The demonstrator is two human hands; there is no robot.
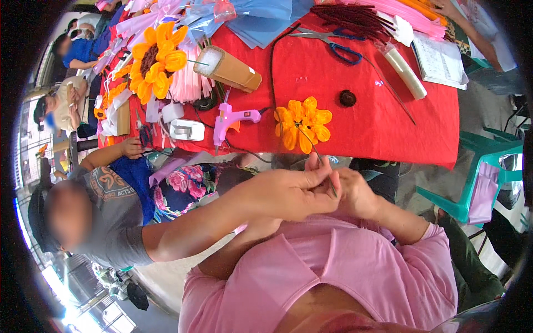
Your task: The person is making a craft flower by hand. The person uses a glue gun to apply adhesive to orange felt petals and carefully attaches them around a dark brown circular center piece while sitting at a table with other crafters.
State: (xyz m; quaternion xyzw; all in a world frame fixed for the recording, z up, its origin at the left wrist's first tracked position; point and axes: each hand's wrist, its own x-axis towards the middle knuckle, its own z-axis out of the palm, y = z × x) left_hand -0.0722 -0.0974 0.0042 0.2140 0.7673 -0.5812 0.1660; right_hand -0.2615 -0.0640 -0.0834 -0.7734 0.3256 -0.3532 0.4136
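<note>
A co-worker's arm in a grey sleeve (pixel 130 244) reaches across me from the left. Its hand (pixel 297 191) pinches a thin dark stem (pixel 317 152) with a greenish tip. The upper end of that stem meets or overlaps an orange fuzzy-petalled flower (pixel 311 132) lying near the table's front edge. Beside those fingers is my right hand (pixel 358 194), fingers curled; what it holds, if anything, is hidden. My left hand (pixel 265 227) shows only in part beneath the co-worker's forearm, its fingers hidden. A brown coiled fuzzy disc (pixel 347 98) rests beyond the flower.
On the red tablecloth (pixel 400 127) lie a pink glue gun (pixel 233 118), blue-handled scissors (pixel 345 53), a roll of clear film (pixel 404 72) and a notebook (pixel 441 61). A large orange flower (pixel 172 47) leans by a cardboard holder (pixel 239 72). A green chair (pixel 455 200) stands right.
</note>
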